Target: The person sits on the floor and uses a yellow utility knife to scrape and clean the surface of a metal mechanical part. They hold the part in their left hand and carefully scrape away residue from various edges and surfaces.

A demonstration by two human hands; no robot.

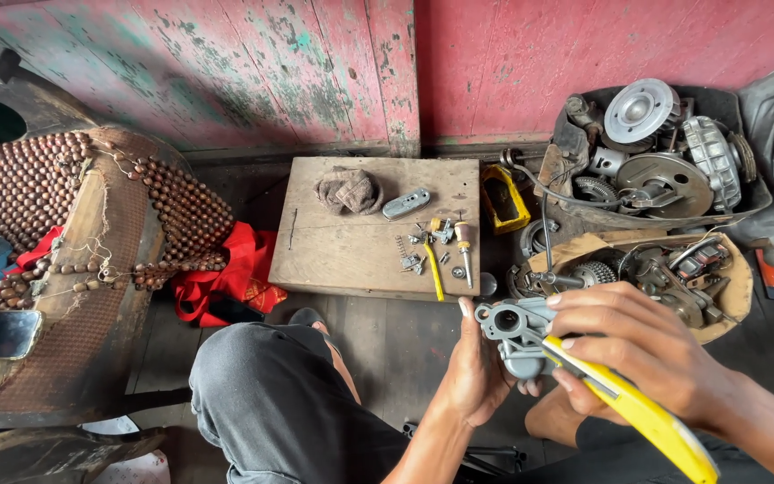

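My left hand point(475, 372) grips a grey metal carburetor body point(514, 330) from below and the left, holding it over my lap. My right hand point(642, 350) holds a yellow-handled tool point(640, 410), its tip pressed against the right side of the carburetor. Its handle runs down to the right past my wrist. My knee in grey trousers point(279, 394) is just left of the hands.
A wooden board point(333, 255) lies ahead with a rag point(348, 190), a small metal part point(406, 203), two screwdrivers point(464, 251), a spring and loose screws. Engine parts point(660, 170) fill trays at the right. A beaded seat cover point(91, 211) and red cloth point(230, 278) lie left.
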